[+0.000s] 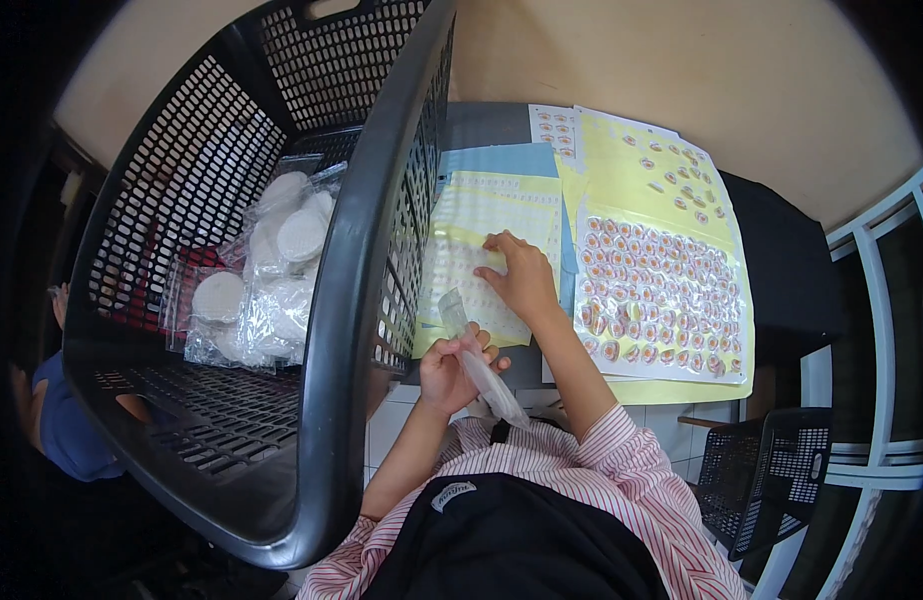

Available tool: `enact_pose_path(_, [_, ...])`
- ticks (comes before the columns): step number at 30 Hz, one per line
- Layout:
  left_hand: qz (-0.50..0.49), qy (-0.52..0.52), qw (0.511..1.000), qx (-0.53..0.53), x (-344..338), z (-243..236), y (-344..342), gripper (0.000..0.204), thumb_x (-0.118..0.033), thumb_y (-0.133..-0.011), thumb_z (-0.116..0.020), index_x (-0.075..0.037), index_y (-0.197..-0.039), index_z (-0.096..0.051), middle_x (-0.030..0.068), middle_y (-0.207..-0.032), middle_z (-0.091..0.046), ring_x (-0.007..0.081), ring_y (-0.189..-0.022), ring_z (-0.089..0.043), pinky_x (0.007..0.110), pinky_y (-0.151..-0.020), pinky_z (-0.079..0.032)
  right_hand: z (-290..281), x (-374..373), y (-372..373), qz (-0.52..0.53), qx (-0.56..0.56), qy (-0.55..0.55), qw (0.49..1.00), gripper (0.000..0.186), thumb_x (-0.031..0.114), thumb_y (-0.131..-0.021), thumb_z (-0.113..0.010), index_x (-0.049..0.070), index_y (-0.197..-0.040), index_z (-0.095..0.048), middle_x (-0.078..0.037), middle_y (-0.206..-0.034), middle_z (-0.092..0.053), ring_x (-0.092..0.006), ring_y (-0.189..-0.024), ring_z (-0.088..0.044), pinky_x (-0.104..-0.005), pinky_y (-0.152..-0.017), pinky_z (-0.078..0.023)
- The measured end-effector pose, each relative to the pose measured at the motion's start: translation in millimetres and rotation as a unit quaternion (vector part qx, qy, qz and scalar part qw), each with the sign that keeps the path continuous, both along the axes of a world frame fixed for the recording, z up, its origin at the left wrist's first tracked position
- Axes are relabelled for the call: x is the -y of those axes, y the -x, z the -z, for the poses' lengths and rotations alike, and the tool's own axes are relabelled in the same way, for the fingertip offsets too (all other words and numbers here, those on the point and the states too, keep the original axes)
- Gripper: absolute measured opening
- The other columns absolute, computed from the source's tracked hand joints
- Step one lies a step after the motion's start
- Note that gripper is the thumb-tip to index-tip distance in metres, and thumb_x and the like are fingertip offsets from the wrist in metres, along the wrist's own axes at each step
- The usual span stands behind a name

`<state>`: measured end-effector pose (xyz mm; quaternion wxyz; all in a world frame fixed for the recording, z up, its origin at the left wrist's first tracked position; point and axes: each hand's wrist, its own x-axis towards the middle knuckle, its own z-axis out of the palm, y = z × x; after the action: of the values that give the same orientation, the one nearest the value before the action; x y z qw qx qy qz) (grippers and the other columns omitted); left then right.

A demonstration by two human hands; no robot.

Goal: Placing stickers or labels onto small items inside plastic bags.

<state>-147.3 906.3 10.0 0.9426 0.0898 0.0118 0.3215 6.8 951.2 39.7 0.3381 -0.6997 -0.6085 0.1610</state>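
My left hand (450, 374) is closed around a clear plastic packet (487, 380), which is tilted and seen nearly edge-on. Something whitish is inside it, but I cannot make out its shape. Beyond it, my right hand (527, 278) rests over a pale yellow sheet (462, 255) with rows of small marks. Its thumb and forefinger are apart, and nothing shows between them. The sheet lies on a blue folder or card (502, 158). Right of my right hand, a yellow-backed sheet (607, 170) carries many small round orange-and-white stickers (662, 290), some scattered loosely at its far end.
A large black perforated basket (327, 330) stands close at my left, holding several clear packets of round white pads (220, 297). A small sticker sheet (555, 130) lies at the table's back. A black chair (767, 480) and white metal frame (882, 340) stand right; a person's blue sleeve (72, 420) shows left.
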Motion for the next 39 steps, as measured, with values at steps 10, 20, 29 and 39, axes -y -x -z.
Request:
enact_pose_path(10, [-0.089, -0.083, 0.952, -0.280, 9.3, -21.3, -9.9, 0.015, -0.006, -0.083, -0.043, -0.002, -0.098, -0.044, 0.0080, -0.093, -0.054, 0.0177, -0.091, -0.052, 0.030, -0.079, -0.043, -12.3, 6.1, -32.2, 0.048, -0.331, -0.196, 0.922, 0.008, 0.007, -0.073, -0.060, 0.001, -0.079, -0.060, -0.009, -0.083, -0.060, -0.0170, -0.081, -0.057, -0.0276, -0.077, -0.042])
enact_pose_path(20, [-0.292, -0.396, 0.796, -0.353, 8.6, -89.7, -81.2, 0.036, 0.004, -0.080, -0.047, 0.001, -0.114, -0.038, 0.0153, -0.108, -0.051, 0.0194, -0.098, -0.052, 0.028, -0.081, -0.042, -103.3, 85.5, -37.7, 0.002, -0.370, -0.226, 0.901, 0.009, 0.009, -0.075, -0.059, 0.000, -0.078, -0.059, -0.005, -0.080, -0.057, -0.0105, -0.071, -0.050, -0.0225, -0.069, -0.039])
enact_pose_path(29, [-0.332, -0.464, 0.729, -0.379, 29.0, -104.7, -137.0, 0.033, -0.006, -0.086, -0.039, 0.003, -0.118, -0.040, 0.0119, -0.100, -0.056, 0.0112, -0.082, -0.054, 0.021, -0.066, -0.042, -107.3, 99.1, -70.8, 0.023, -0.253, -0.278, 0.926, 0.007, 0.007, -0.071, -0.060, 0.001, -0.075, -0.061, -0.008, -0.089, -0.053, -0.0157, -0.078, -0.050, -0.0244, -0.068, -0.041])
enact_pose_path(39, [-0.317, -0.475, 0.710, -0.411, 43.9, -105.7, -171.4, 0.034, -0.009, -0.090, -0.032, 0.009, -0.118, -0.036, 0.0176, -0.116, -0.045, 0.0209, -0.106, -0.045, 0.030, -0.089, -0.036, -101.5, 106.3, -103.8, 0.027, -0.244, -0.286, 0.926, 0.007, 0.007, -0.069, -0.062, 0.001, -0.074, -0.062, -0.009, -0.091, -0.052, -0.0170, -0.078, -0.049, -0.0259, -0.068, -0.041])
